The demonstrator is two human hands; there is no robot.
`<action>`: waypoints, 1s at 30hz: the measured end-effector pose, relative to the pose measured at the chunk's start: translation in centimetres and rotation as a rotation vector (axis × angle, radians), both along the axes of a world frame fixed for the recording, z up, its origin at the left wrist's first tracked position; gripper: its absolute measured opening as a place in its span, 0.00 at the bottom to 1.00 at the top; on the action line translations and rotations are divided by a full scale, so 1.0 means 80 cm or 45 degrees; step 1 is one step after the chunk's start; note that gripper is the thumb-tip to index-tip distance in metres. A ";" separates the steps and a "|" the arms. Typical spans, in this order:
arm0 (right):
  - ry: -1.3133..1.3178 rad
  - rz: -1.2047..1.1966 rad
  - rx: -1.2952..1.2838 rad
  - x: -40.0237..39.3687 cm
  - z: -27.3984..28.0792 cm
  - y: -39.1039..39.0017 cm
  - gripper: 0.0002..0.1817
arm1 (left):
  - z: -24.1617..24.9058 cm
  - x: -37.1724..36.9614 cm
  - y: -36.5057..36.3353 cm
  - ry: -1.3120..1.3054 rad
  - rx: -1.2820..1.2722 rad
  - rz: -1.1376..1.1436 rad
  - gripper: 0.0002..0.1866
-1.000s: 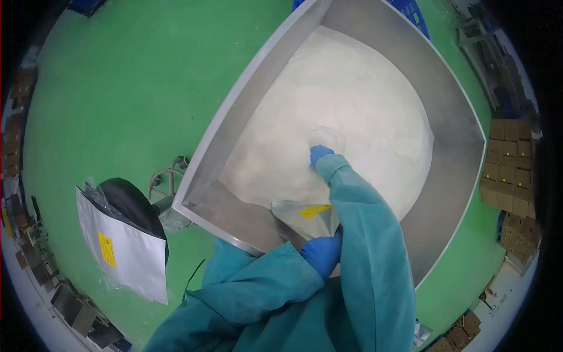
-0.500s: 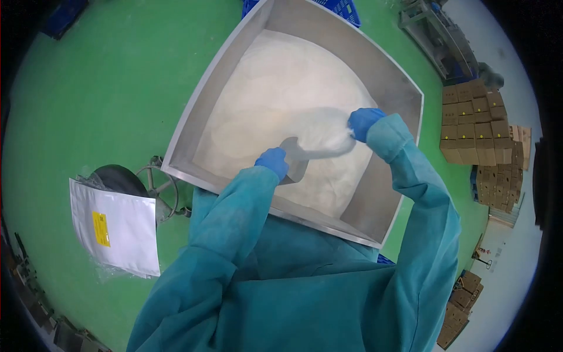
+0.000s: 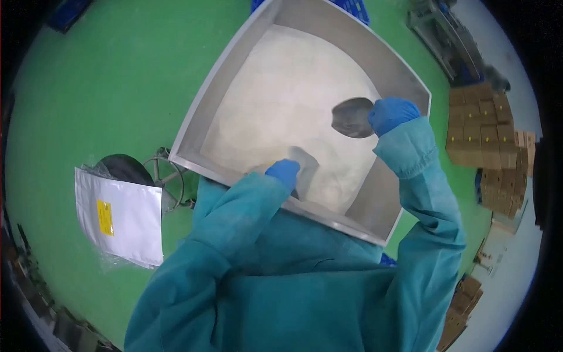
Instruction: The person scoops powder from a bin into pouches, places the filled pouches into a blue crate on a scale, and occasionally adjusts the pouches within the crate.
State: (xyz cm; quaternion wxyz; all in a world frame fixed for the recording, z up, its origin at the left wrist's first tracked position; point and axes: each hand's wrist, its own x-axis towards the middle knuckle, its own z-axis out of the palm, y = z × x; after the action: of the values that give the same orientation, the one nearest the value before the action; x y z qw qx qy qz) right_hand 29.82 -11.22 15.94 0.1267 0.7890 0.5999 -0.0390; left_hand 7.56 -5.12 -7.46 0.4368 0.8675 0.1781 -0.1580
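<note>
Gloved in blue, my right hand (image 3: 394,115) is closed on the handle of a metal scoop (image 3: 353,118), held over the white powder (image 3: 281,88). The scoop's bowl points left and shows grey metal. My left hand (image 3: 284,173) is closed on what looks like a bag (image 3: 307,164) near the front wall of the steel bin (image 3: 202,97). Only a grey part and a bit of yellow show past the fingers; my hand and sleeve hide the rest of it.
White pouches with a yellow label (image 3: 120,214) lie on a round stool (image 3: 126,170) at the left. Stacked cartons (image 3: 478,126) stand at the right. A blue crate (image 3: 353,9) is behind the bin, on the green floor (image 3: 135,82).
White powder was streaming from near my right hand toward the grey opening at my left hand. That stream is gone; the scoop now shows clearly, and my right hand sits farther right.
</note>
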 end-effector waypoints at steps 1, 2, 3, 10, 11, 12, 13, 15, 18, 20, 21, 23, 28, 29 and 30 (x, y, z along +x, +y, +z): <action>-0.182 -0.181 -0.135 0.022 -0.031 0.003 0.08 | -0.016 -0.007 -0.009 -0.173 0.052 -0.023 0.13; -0.361 -0.400 -0.259 0.047 -0.063 0.002 0.09 | -0.028 0.000 -0.002 -0.349 0.111 -0.079 0.12; -0.312 -0.324 -0.253 0.065 -0.094 -0.007 0.09 | -0.023 0.010 0.004 -0.269 0.076 -0.125 0.11; 0.103 -0.395 -0.469 0.103 -0.470 -0.066 0.17 | 0.018 0.012 0.014 -0.039 0.066 -0.153 0.12; 0.195 -0.620 -0.491 0.087 -0.479 -0.061 0.19 | 0.018 0.018 0.017 0.025 0.085 -0.135 0.12; 0.296 -0.849 -0.528 0.067 -0.482 -0.069 0.21 | 0.015 0.015 0.013 0.099 0.089 -0.123 0.13; 0.334 -0.896 -0.492 0.060 -0.476 -0.087 0.22 | 0.011 0.012 0.011 0.065 0.067 -0.094 0.13; 0.374 -1.001 -0.391 0.069 -0.436 -0.120 0.24 | 0.002 0.015 0.021 -0.041 0.036 -0.038 0.14; 0.325 -1.084 -0.240 0.071 -0.324 -0.152 0.22 | -0.012 0.028 0.025 -0.041 0.005 0.062 0.16; 0.296 -1.056 -0.171 0.075 -0.248 -0.168 0.21 | -0.025 0.035 0.027 -0.133 0.032 0.094 0.18; 0.286 -1.040 -0.140 0.072 -0.211 -0.174 0.21 | -0.025 0.038 0.027 -0.173 0.046 0.112 0.19; 0.242 -0.937 -0.226 0.054 -0.130 -0.158 0.20 | -0.011 0.049 0.033 -0.101 0.029 0.082 0.19; 0.134 -0.615 -0.410 -0.023 -0.063 -0.094 0.18 | -0.016 0.051 0.034 -0.003 0.065 0.120 0.20; 0.072 -0.542 -0.418 -0.036 -0.073 -0.092 0.18 | -0.006 0.051 0.036 0.040 0.050 0.121 0.21; 0.010 -0.473 -0.428 -0.044 -0.076 -0.096 0.17 | 0.000 0.052 0.037 0.084 0.035 0.117 0.21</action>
State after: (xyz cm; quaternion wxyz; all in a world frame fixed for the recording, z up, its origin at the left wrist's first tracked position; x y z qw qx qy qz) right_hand 26.27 -18.86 9.84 0.2445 0.8533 0.4303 -0.1640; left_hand 11.73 -2.18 -7.42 0.4255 0.8586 0.2344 -0.1639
